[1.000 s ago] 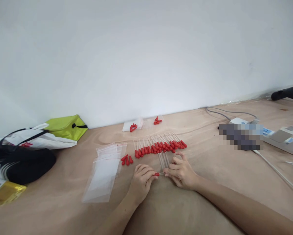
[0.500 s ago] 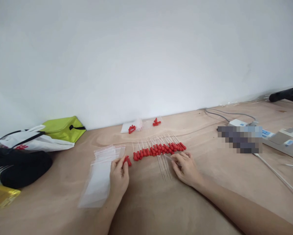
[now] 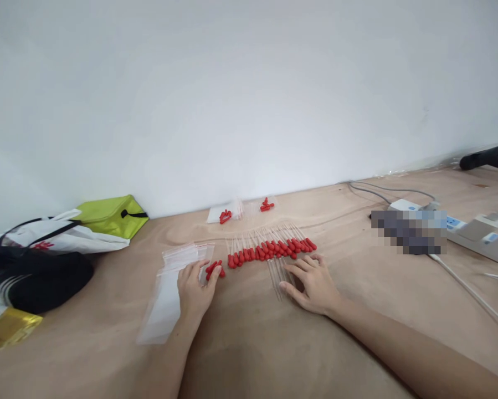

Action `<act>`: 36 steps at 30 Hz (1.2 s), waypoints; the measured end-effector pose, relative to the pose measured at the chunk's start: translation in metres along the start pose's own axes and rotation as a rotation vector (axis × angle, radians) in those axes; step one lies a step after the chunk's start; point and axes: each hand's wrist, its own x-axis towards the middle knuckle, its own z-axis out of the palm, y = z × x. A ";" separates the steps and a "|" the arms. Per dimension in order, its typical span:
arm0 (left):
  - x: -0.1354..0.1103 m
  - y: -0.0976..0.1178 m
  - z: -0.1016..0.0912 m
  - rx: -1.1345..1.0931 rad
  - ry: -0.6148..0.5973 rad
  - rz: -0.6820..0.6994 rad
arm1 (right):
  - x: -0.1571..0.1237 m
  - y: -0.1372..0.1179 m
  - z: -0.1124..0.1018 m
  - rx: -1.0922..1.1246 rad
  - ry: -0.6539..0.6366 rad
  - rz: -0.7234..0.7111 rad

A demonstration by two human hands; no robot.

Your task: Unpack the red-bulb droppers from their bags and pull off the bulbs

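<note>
Plywood, pale and bare, makes up the desk (image 3: 273, 354), and I judge it smooth enough for anything round to roll on it. The stack of clear zip bags (image 3: 165, 302) lies at nine o'clock of the left hand (image 3: 194, 288), partly under its palm. A sideways push from that wrist could fan the stack out or slide the top bag off.

The row of droppers (image 3: 269, 248) lies at twelve o'clock of both hands, glass tips toward the wall and red bulbs toward me, packed side by side. A nudge from a knuckle would scatter it. The bare glass tubes (image 3: 277, 272) lie just on my side of that row, at nine to ten o'clock of the right hand (image 3: 311, 282). They are thin and hard for me to see against the wood, so weight from the fingers could crack one or send it rolling. The loose red caps (image 3: 214, 269), smallest of all, sit at one o'clock of the left hand and could skid off if flicked.

The left hand rests palm down on the bags' edge and lies open. Forefinger and thumb are spread with the caps between their tips, and I see no pinch. The right hand is also palm down and open, gripping nothing. Its fingers are straight and point to ten o'clock, with their tips on the tubes.
</note>
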 end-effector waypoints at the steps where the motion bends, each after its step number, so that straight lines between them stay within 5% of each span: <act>1: 0.000 0.005 0.000 0.027 0.010 0.028 | 0.000 0.000 -0.001 0.009 -0.010 0.000; 11: 0.008 0.035 0.016 0.258 -0.160 -0.012 | 0.004 0.007 -0.001 0.116 -0.006 0.111; 16: 0.004 0.027 0.015 0.208 0.026 -0.077 | 0.004 0.009 0.001 0.141 0.014 0.129; 19: -0.005 0.025 0.007 0.094 0.148 -0.004 | 0.002 0.012 0.004 0.159 0.091 0.130; 23: -0.019 0.038 -0.003 -0.087 -0.058 0.210 | 0.000 0.016 0.006 0.185 0.208 0.032; 27: -0.023 0.060 -0.006 -0.111 -0.248 0.296 | 0.001 0.014 0.004 0.136 0.178 -0.120; 36: -0.020 0.077 0.002 -0.217 -0.206 0.404 | 0.006 0.006 0.011 0.119 0.138 -0.242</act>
